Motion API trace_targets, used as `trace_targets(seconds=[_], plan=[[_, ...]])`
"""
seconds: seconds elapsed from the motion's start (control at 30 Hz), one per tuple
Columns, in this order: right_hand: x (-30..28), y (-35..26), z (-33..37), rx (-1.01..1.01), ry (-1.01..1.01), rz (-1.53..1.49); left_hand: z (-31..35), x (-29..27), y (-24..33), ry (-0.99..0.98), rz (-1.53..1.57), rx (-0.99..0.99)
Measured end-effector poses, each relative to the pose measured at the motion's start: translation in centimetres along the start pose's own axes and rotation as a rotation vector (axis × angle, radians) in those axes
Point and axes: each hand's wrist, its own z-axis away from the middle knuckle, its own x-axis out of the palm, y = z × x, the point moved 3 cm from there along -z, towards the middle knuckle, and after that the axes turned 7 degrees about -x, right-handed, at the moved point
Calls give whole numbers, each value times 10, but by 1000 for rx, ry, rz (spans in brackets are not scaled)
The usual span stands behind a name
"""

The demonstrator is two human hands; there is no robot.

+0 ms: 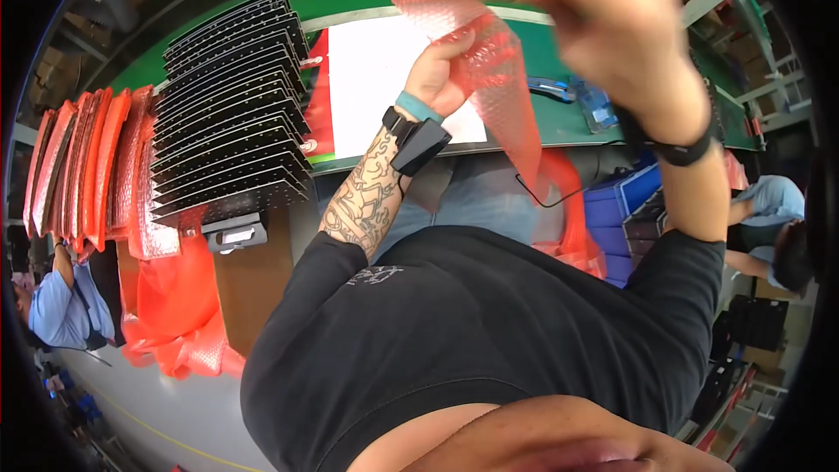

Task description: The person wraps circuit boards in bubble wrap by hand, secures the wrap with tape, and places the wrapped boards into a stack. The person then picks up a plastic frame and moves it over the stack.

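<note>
A translucent red bubble-wrap bag [507,96] hangs over the near edge of the green workbench, drawn out between both hands. My left hand [435,79] grips it from the left side, thumb toward me, with the fingers partly hidden behind the red film. Higher up and to the right, my right hand [612,13] is closed round the bag's top end, blurred by motion. Under the left hand lies a bright white sheet or panel [371,79], with a red piece [320,109] showing along its left edge.
Black perforated panels [232,114] stand in a long row at left, beside a row of red bubble-wrap packs [87,166]. A blue utility knife [551,87] lies on the bench [559,127]. Blue bins [612,218] stand at right. Other people [70,297] are at both sides.
</note>
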Motion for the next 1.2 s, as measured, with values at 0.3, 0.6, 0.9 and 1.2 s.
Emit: trace_targets(seconds=[0.3,0.6,0.9,1.2], plan=[[115,-63,105,204,-145,-155,54,-47,-58,26,344,-225],[161,-110,133,446,-290,-420,99,-52,-57,121,267,-105],[176,-3,240,728,-298,-180,103,-46,-52,535,-118,-102],[204,15,292,812,-484,-329,22,-90,12,613,-397,-71]])
